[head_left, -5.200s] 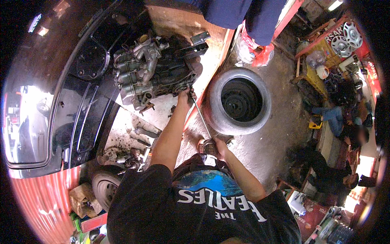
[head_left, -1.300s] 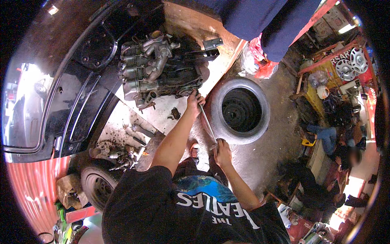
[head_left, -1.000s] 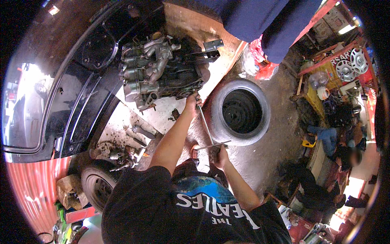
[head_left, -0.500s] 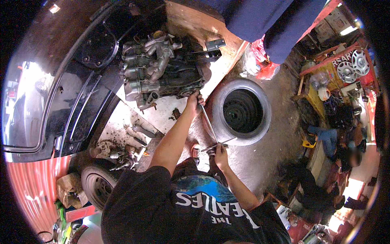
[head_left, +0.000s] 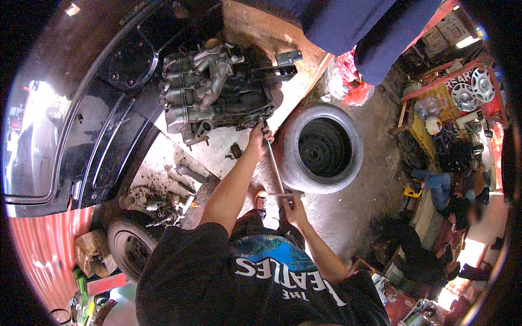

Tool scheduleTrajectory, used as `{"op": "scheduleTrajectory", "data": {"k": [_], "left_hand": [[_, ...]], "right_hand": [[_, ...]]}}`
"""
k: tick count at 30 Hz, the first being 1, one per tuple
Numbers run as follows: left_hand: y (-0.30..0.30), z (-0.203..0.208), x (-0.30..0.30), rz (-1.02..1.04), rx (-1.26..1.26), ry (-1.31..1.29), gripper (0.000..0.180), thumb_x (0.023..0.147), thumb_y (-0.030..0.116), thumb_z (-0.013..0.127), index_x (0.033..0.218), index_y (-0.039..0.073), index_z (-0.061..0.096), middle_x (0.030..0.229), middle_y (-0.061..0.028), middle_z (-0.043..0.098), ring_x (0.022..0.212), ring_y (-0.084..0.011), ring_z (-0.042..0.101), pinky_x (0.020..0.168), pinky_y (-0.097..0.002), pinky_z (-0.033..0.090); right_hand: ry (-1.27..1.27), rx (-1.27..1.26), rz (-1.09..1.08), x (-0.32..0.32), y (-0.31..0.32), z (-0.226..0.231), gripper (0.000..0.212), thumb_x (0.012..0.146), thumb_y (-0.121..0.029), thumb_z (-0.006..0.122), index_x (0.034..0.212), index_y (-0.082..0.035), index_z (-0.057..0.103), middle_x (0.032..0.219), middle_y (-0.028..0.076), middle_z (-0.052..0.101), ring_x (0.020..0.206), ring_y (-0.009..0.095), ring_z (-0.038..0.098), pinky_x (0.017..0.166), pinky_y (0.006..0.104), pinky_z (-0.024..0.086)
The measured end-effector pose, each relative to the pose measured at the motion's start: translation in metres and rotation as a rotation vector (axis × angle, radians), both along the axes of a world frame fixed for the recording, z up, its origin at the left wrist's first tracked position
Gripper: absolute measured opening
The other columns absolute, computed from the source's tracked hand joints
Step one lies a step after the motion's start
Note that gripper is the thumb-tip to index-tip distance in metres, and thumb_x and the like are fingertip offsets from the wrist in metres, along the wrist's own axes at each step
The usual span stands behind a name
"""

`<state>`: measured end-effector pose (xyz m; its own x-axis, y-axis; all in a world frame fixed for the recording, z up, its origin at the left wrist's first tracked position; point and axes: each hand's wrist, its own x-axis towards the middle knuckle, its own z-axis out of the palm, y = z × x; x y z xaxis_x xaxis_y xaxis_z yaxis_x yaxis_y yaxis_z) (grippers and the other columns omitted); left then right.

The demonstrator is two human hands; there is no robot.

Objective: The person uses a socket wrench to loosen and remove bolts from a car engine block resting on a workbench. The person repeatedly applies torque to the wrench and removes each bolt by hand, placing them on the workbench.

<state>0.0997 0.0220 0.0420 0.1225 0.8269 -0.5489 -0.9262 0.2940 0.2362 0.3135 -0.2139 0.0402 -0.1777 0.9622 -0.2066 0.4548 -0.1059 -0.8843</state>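
A T-handle wrench [head_left: 274, 165] slants from the engine's near right corner back toward my body. Its far end meets the car engine [head_left: 209, 92], a greasy metal block with cast pipes on top. My left hand [head_left: 259, 138] is closed around the shaft close to the engine; the fitting there is hidden by the fingers. At the near end, the fingers of my right hand [head_left: 295, 210] are closed on the wrench's crossbar, which lies roughly crosswise.
Right of the wrench stands a stack of tyres [head_left: 291, 168]. A black car panel [head_left: 70, 141] fills the left. Loose metal parts [head_left: 163, 209] and a wheel [head_left: 133, 247] lie at lower left. Dark blue cloth [head_left: 348, 27] hangs at the top. Another person [head_left: 470, 212] is at far right.
The crossbar has turned from slanting up to the right to nearly level. My right hand has shifted slightly left with it, while my left hand stays on the shaft by the engine.
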Motion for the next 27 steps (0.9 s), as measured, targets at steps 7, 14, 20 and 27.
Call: {"op": "scheduleTrajectory", "data": {"k": [7,14,20,27], "left_hand": [[-0.004,0.003,-0.007,0.053,0.008,-0.066,0.023,0.101,0.038,0.047,0.094,0.016,0.042,0.068,0.0009,0.044,0.051,-0.0136,0.041,0.049,-0.0288,0.038],[-0.017,0.006,0.006,-0.005,0.009,0.072,0.029,0.099,0.043,0.049,0.088,0.017,0.047,0.063,0.0016,0.043,0.051,-0.0153,0.045,0.048,-0.0288,0.039],[-0.009,0.001,0.011,-0.007,0.023,-0.057,0.025,0.103,0.038,0.041,0.088,0.018,0.044,0.061,0.0051,0.036,0.048,-0.0083,0.031,0.044,-0.0230,0.028],[-0.009,-0.010,-0.001,0.011,0.089,-0.197,0.025,0.102,0.037,0.042,0.088,0.016,0.046,0.062,0.0039,0.038,0.049,-0.0095,0.034,0.046,-0.0234,0.030]], "right_hand": [[-0.081,0.106,-0.034,-0.026,0.006,0.005,0.028,0.099,-0.024,0.046,0.093,0.002,0.057,0.077,0.020,0.061,0.072,0.039,0.057,0.069,0.0468,0.045],[1.494,-1.251,-0.500,-0.011,0.025,-0.003,0.033,0.099,-0.036,0.047,0.078,-0.011,0.053,0.057,0.001,0.048,0.049,0.014,0.050,0.048,0.0246,0.046],[0.076,-0.312,-0.167,0.015,0.013,0.007,0.021,0.096,-0.027,0.053,0.102,-0.007,0.055,0.074,0.011,0.061,0.061,0.021,0.060,0.053,0.0338,0.048],[-0.375,0.302,0.077,-0.002,0.013,0.038,0.016,0.097,-0.018,0.047,0.101,-0.006,0.057,0.087,0.017,0.062,0.075,0.042,0.060,0.066,0.0471,0.050]]}}
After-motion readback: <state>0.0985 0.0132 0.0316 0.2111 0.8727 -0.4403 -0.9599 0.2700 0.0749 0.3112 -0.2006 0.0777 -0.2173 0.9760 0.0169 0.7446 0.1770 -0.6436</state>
